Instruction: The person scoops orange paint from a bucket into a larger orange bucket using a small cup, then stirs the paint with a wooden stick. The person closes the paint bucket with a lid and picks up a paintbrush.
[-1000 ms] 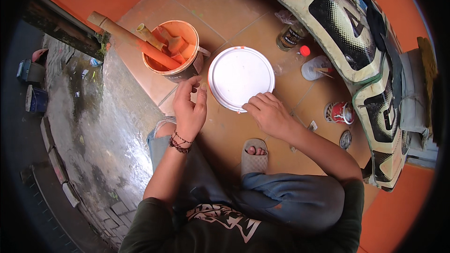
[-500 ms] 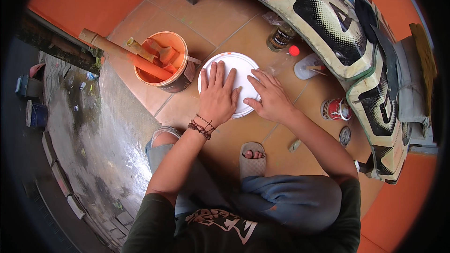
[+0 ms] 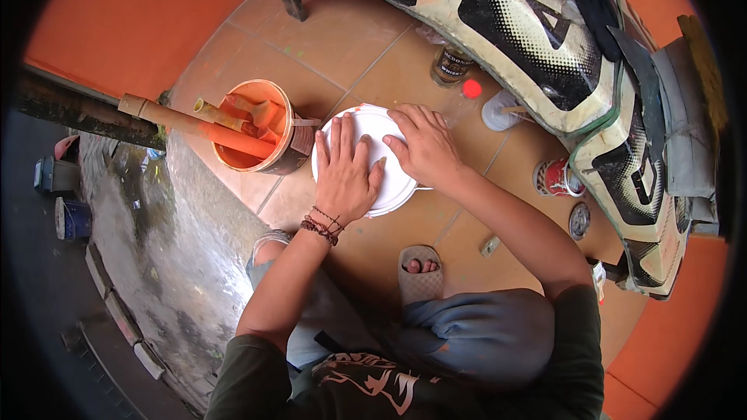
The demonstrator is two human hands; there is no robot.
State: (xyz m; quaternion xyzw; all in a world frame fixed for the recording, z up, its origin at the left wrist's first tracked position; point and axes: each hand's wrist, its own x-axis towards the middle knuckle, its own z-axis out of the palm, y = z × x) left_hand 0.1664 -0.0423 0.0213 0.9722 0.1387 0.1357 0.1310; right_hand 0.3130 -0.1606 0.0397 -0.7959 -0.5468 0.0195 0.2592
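A round white lid [image 3: 394,180] lies in front of me, with a smear of orange at its far rim and a bit of thin handle showing at its right. Flat on its left half rests my left hand [image 3: 347,173], fingers stretched and spread, a dark beaded bracelet at the wrist. My right hand [image 3: 426,144] presses on the right far rim, fingers extended over the edge and thumb on the top. Neither hand grasps anything. What stands beneath the lid is mostly hidden. Close by on the left is an orange-smeared paint bucket [image 3: 294,157] with a paint roller [image 3: 175,118] and brushes in it.
A dark-labelled glass bottle [image 3: 451,66], a red cap [image 3: 471,89], a clear plastic cup [image 3: 498,111] and a red can [image 3: 557,177] stand along a patterned bench [image 3: 498,12]. A round metal lid [image 3: 580,220] lies nearer. My sandalled foot [image 3: 420,268] is on the tiles.
My right hand has shifted to the lid's far right rim, its fingers now reaching over the edge. My left hand stays flat on the lid. The whole view has moved slightly.
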